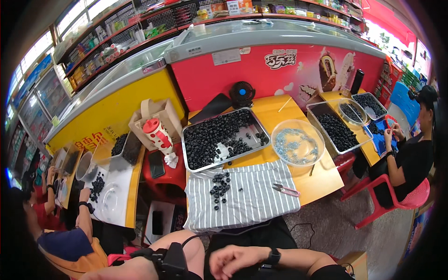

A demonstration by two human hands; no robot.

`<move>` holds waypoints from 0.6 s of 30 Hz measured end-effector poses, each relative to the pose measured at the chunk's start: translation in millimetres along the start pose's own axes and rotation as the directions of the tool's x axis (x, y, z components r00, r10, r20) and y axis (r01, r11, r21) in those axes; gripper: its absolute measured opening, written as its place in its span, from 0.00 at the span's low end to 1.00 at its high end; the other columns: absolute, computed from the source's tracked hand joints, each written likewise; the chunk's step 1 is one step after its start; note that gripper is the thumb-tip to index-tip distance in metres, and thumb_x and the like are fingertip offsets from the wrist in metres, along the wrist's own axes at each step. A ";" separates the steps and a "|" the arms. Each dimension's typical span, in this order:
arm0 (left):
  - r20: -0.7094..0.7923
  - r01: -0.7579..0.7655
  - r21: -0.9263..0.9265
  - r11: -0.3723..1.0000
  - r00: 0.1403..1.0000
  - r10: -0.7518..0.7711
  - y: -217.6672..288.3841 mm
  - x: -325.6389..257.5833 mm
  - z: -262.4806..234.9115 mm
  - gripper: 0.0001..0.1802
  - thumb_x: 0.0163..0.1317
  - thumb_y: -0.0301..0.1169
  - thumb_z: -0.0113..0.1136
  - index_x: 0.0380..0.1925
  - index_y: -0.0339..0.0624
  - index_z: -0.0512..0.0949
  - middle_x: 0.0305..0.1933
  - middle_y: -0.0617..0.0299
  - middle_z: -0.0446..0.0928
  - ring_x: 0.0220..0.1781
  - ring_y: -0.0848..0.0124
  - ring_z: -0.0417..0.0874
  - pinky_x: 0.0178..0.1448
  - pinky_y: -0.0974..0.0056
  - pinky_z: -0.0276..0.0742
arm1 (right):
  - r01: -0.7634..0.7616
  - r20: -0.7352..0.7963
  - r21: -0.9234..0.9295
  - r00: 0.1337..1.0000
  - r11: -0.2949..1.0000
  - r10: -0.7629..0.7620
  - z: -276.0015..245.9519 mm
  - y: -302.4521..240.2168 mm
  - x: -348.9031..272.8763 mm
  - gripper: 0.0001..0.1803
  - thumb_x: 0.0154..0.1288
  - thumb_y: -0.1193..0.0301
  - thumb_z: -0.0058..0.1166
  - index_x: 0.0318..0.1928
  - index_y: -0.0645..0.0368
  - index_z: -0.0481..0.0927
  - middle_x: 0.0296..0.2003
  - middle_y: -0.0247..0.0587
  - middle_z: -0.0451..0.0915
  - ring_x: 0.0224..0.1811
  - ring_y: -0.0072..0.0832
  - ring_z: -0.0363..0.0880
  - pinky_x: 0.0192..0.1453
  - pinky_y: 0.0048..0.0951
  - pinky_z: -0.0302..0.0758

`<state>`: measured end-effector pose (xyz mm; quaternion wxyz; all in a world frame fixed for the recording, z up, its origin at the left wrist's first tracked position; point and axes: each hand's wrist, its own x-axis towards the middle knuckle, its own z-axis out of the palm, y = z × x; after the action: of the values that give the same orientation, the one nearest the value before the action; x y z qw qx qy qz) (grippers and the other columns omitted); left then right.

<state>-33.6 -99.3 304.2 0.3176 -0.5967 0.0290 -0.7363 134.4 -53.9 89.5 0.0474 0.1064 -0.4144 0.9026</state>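
Note:
My right hand (233, 260), a black watch on its wrist, is low over my lap. Its fingers are loosely bent and apart, with nothing visible in them. At the lower edge my left forearm (126, 271) carries a bulky black device (171, 261); the left hand's fingers are hidden. Beyond my lap a grey-and-white striped cloth (252, 205) covers the table's near edge. Small black ring-like pieces (217, 190) lie loose on its left part. Pink-handled thread snips (286, 190) rest on its right. A metal tray (189, 161) of black pieces stands behind the cloth.
Right of the tray sits a round clear tub (308, 161) with small pale bluish pieces. A black fan (242, 93) and patterned tumbler (158, 136) stand behind and left. A co-worker (410, 154) sits at right; others work at left tables. A chest freezer (200, 77) lines the back.

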 end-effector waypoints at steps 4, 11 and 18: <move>0.146 0.304 0.060 0.951 0.939 -0.310 -6.3 -47.9 -14.5 0.10 0.61 0.36 0.52 0.34 0.41 0.76 0.22 0.61 0.73 0.21 0.70 0.71 0.29 0.66 0.66 | 0.143 0.026 -0.571 0.987 0.808 -0.157 -3.1 -51.9 -27.8 0.09 0.65 0.73 0.54 0.42 0.66 0.77 0.36 0.38 0.79 0.36 0.25 0.78 0.41 0.24 0.73; 0.119 0.987 0.100 -0.126 -0.138 -0.983 21.1 -182.2 -44.2 0.05 0.58 0.17 0.55 0.31 0.32 0.80 0.25 0.56 0.79 0.26 0.73 0.80 0.31 0.71 0.74 | -0.611 -0.548 -0.773 0.510 0.169 -0.663 -81.0 -47.7 -26.2 0.06 0.55 0.75 0.59 0.34 0.62 0.79 0.29 0.47 0.76 0.31 0.41 0.79 0.36 0.36 0.74; 0.117 0.854 -0.049 -0.518 -0.510 -0.852 36.9 -256.8 -45.6 0.06 0.62 0.24 0.59 0.36 0.32 0.81 0.28 0.61 0.80 0.26 0.78 0.78 0.32 0.74 0.73 | -0.716 -0.517 -0.696 0.548 -0.049 -0.658 -114.9 -36.8 14.0 0.06 0.53 0.75 0.58 0.32 0.61 0.76 0.32 0.49 0.73 0.35 0.48 0.75 0.38 0.44 0.73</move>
<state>-36.4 -15.0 54.7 -0.5215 -0.3436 -0.4601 -0.6311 109.7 57.2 47.1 0.2711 -0.4215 -0.8410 0.2037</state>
